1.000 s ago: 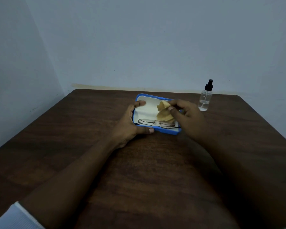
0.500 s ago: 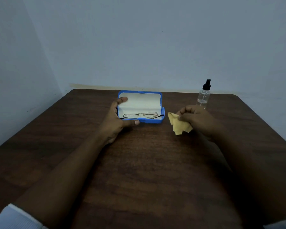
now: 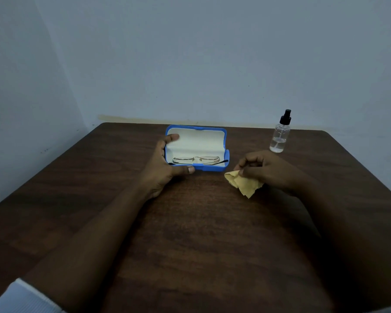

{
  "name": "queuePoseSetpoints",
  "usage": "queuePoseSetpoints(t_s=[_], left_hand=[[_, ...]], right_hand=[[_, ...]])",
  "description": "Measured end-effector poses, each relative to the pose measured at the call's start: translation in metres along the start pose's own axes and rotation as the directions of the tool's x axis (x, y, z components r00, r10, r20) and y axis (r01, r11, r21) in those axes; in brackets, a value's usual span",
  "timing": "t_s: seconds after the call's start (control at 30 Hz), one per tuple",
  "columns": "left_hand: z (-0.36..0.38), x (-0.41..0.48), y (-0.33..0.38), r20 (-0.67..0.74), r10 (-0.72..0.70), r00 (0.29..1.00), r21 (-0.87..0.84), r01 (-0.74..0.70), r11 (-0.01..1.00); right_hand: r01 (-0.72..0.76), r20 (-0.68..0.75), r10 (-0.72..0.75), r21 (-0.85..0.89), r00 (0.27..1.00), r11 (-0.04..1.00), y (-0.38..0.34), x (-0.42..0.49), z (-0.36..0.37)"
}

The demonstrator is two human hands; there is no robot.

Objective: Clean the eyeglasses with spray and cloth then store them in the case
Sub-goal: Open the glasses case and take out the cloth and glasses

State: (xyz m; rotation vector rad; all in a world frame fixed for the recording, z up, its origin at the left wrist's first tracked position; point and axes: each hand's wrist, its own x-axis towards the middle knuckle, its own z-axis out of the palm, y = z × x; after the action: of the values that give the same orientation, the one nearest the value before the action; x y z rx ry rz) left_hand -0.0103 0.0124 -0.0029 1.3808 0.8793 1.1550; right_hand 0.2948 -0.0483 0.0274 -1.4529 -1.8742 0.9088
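A blue eyeglass case (image 3: 213,171) with a cream lining lies open at the far middle of the table. Thin-rimmed eyeglasses (image 3: 196,159) rest folded inside its lower half. My left hand (image 3: 165,164) grips the case's left end, thumb along the front edge and forefinger on the lid. My right hand (image 3: 261,167) is to the right of the case, fingers pinched on a crumpled yellow cloth (image 3: 243,182) that touches the table. A clear spray bottle (image 3: 280,134) with a black nozzle stands upright at the far right, behind my right hand.
The dark wooden table (image 3: 190,233) meets pale walls at its far edge and far left corner. Both of my forearms stretch across the near half of the tabletop.
My right hand lifted the yellow cloth out of the case and carried it right, down to the table. The case with my left hand shifted a little left, showing the glasses fully.
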Motion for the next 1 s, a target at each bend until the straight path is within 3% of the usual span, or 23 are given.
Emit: queuePoseSetpoints(t_s=[0.07,0.2,0.4,0.53,0.67,0.8,0.87,1.0], left_hand=[[0.000,0.001,-0.001,0.004,0.002,1.000,0.011,-0.002,1.000],[0.000,-0.001,-0.001,0.065,-0.022,0.998,0.014,0.021,1.000],[0.013,-0.006,0.001,0.141,-0.044,0.989,0.070,0.034,0.997],[0.023,-0.011,0.002,0.192,-0.051,0.980,0.100,0.032,0.995],[0.027,-0.014,0.004,0.205,-0.063,0.977,0.113,0.041,0.993],[0.028,-0.013,0.004,0.222,-0.083,0.972,0.068,0.070,0.995],[0.028,-0.012,0.004,0.225,-0.094,0.970,0.048,0.085,0.995],[0.027,-0.012,0.001,0.220,-0.090,0.971,0.016,0.089,0.996]], right_hand=[[0.053,-0.057,-0.051,0.039,0.997,0.998,-0.002,0.000,0.002],[0.228,-0.333,-0.165,0.160,0.929,0.961,-0.008,0.001,0.010],[0.288,-0.483,-0.328,-0.158,0.812,0.945,-0.018,-0.001,0.019],[0.234,-0.383,-0.432,-0.465,0.816,0.854,-0.019,0.000,0.026],[0.266,-0.283,-0.496,-0.578,0.821,0.771,-0.020,0.001,0.027],[0.254,-0.144,-0.561,-0.782,0.815,0.570,-0.020,0.002,0.024],[0.226,-0.155,-0.608,-0.835,0.778,0.502,-0.021,0.002,0.023],[0.179,-0.242,-0.624,-0.826,0.743,0.534,-0.027,0.000,0.025]])
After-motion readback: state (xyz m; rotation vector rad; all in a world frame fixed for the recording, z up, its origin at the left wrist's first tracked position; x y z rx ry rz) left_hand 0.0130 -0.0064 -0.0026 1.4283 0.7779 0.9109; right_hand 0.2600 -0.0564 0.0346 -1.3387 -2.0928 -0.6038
